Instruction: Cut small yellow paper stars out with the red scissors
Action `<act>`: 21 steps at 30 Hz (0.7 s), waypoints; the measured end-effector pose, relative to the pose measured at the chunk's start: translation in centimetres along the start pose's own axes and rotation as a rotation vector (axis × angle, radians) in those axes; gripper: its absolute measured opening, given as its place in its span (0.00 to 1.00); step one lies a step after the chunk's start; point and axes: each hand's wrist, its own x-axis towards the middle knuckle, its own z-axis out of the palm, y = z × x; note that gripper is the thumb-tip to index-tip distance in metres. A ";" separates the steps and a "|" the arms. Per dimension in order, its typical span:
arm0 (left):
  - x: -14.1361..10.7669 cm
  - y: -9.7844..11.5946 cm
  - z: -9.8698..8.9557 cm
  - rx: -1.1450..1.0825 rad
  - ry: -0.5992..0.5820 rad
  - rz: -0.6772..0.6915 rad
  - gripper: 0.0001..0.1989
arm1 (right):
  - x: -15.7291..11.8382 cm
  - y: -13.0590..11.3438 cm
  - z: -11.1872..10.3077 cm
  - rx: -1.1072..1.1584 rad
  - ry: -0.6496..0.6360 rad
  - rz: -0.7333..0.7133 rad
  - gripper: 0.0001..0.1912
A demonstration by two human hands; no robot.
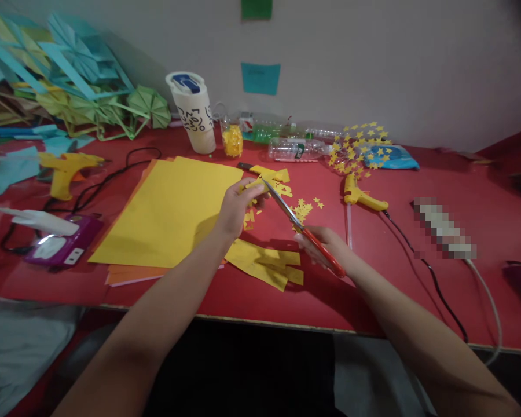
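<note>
My left hand [239, 204] pinches a small piece of yellow paper above the right edge of a stack of yellow sheets [169, 214]. Red-handled scissors [306, 233] are in my right hand [323, 246], their tips pointing up and left at that piece. Small yellow stars [303, 209] lie in a pile just beyond the scissors. Yellow scraps [275, 176] and a yellow box cutter [257, 169] are behind my left hand. Cut yellow strips [267, 263] rest on the red table [321, 301] between my forearms.
Yellow glue guns lie at the left [65, 171] and right [364, 198], with black cables. A white tumbler [193, 113], a cup of yellow pieces [232, 139] and plastic bottles [297, 149] line the wall. A purple power strip [63, 249] sits at left, folded paper [82, 63] behind.
</note>
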 end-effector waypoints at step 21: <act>0.0 0.2 0.0 0.181 -0.046 0.150 0.13 | 0.1 0.1 0.6 0.115 -0.055 -0.009 0.26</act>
